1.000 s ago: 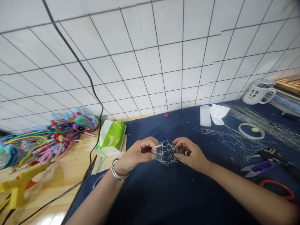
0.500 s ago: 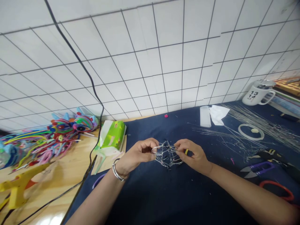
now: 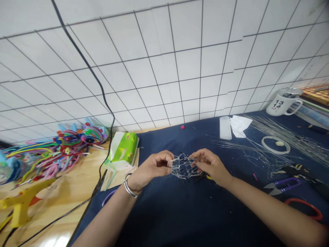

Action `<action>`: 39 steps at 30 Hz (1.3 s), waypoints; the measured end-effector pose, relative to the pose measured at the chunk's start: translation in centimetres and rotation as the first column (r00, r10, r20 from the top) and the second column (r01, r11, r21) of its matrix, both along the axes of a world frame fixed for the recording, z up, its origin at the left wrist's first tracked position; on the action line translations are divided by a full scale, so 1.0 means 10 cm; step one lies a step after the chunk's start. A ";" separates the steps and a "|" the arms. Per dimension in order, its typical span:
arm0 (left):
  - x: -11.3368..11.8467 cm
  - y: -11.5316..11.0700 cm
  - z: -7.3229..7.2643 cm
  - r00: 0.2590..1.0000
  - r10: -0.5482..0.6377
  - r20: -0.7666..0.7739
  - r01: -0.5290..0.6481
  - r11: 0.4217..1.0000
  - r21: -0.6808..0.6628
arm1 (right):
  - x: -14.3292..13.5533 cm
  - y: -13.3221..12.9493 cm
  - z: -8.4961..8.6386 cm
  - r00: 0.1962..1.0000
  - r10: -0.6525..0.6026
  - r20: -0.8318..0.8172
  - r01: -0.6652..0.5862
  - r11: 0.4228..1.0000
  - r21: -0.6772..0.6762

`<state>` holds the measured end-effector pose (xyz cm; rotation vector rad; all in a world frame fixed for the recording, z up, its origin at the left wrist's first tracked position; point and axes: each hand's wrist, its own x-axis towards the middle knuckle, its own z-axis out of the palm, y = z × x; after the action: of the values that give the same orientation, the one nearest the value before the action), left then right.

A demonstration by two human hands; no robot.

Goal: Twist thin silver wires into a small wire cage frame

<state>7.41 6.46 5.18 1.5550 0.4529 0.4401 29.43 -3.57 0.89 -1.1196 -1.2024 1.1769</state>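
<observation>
Between my two hands, above the dark blue cloth [image 3: 164,140], is a small wire frame [image 3: 183,167], a rounded cage of silvery wire loops with dark twisted joints. My left hand [image 3: 156,167] pinches its left side between thumb and fingertips. On the opposite side my right hand [image 3: 209,166] has its thumb and fingers closed on the frame's right edge. Something small and yellow shows beneath the right palm, partly hidden. The far ends of the wires at both fingertips are covered by the fingers.
To the right lie loose wires [image 3: 280,133], a wire coil [image 3: 264,144], purple-handled scissors [image 3: 282,185] and red handles [image 3: 305,206]. A mug [image 3: 282,103] stands behind. On the left are a green tissue pack [image 3: 125,147], a yellow glue gun [image 3: 23,202], colourful pipe-cleaner crafts [image 3: 89,133] and a black cable [image 3: 105,99].
My right hand has shifted slightly and turned, its fingers lifting a little. The wire frame has tilted between the hands, while my left hand keeps its pinch in nearly the same place.
</observation>
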 end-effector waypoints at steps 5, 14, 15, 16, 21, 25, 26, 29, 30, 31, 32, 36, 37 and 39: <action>-0.02 0.01 0.00 1.000 0.011 -0.009 -0.011 1.000 0.012 | 0.04 0.02 0.02 0.949 0.150 -0.278 -0.179 0.980 -0.084; 0.02 -0.01 -0.01 0.998 0.026 -0.059 -0.022 0.997 0.072 | 0.04 0.02 0.04 0.933 0.201 -0.298 -0.243 0.963 -0.112; 0.02 -0.02 0.00 0.998 0.027 -0.062 -0.023 0.997 0.076 | 0.05 0.02 0.04 0.928 0.212 -0.305 -0.255 0.961 -0.107; 0.02 -0.02 0.00 0.998 0.028 -0.062 -0.023 0.997 0.079 | 0.06 0.02 0.04 0.923 0.224 -0.313 -0.267 0.959 -0.101; 0.02 -0.01 0.00 0.998 0.051 -0.045 -0.047 0.994 0.095 | 0.08 0.03 0.06 0.915 0.267 -0.301 -0.305 0.949 -0.086; 0.01 0.00 -0.02 0.998 0.044 -0.046 -0.039 0.994 0.100 | 0.05 0.02 0.06 0.938 0.228 -0.263 -0.264 0.958 -0.112; 0.01 0.00 -0.02 0.998 0.037 -0.047 -0.032 0.994 0.100 | 0.04 0.02 0.06 0.943 0.212 -0.257 -0.249 0.961 -0.121; 0.01 -0.01 -0.02 0.999 0.019 -0.044 -0.014 0.995 0.097 | 0.01 0.01 0.06 0.951 0.184 -0.248 -0.227 0.962 -0.155; 0.02 -0.01 -0.02 0.999 0.015 -0.045 -0.010 0.995 0.097 | 0.00 0.01 0.06 0.953 0.179 -0.243 -0.224 0.960 -0.169; 0.02 -0.01 -0.02 0.999 0.011 -0.049 -0.006 0.995 0.098 | -0.02 0.00 0.06 0.957 0.170 -0.235 -0.215 0.960 -0.181; 0.02 -0.02 -0.01 0.998 0.009 -0.055 -0.004 0.995 0.098 | -0.04 0.00 0.06 0.962 0.156 -0.226 -0.200 0.961 -0.192; 0.04 -0.03 0.00 0.998 0.008 -0.056 -0.002 0.995 0.097 | -0.10 -0.03 0.07 0.979 0.071 -0.193 -0.108 0.975 -0.192; 0.04 -0.03 0.00 0.999 0.010 -0.053 -0.005 0.996 0.094 | -0.12 -0.03 0.08 0.979 0.053 -0.195 -0.091 0.978 -0.188; 0.04 -0.03 0.00 0.999 0.011 -0.050 -0.006 0.996 0.091 | -0.14 -0.04 0.09 0.978 0.027 -0.208 -0.067 0.980 -0.188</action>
<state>7.82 6.16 5.14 1.6550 0.4838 0.4339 28.03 -3.99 1.77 -1.0876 -0.9762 1.4335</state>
